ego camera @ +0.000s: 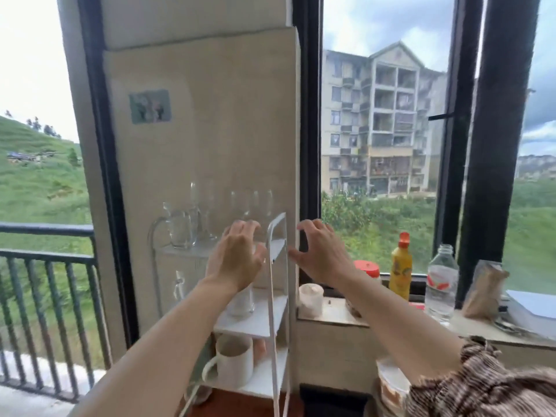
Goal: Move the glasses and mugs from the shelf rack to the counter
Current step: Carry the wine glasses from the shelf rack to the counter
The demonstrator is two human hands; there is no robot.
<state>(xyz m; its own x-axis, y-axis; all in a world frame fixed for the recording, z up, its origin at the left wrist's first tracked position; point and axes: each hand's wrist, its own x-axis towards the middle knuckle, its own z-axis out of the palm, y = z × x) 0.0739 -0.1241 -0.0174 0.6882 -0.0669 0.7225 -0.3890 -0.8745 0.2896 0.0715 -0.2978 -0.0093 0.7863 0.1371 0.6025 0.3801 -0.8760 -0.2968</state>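
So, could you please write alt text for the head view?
Two open hands, left hand and right hand, reach toward a white shelf rack holding clear glasses on top and a white mug below.

Your white shelf rack carries a glass mug and stemmed glasses on top, and a white mug lower down.

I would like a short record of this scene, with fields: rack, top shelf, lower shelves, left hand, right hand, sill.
rack: white shelf rack against the wall
top shelf: clear glass mug, stemmed glasses
lower shelves: white mug on the lowest shelf
left hand: left hand open, at the top shelf
right hand: right hand open, beside the rack
sill: yellow bottle, clear plastic bottle
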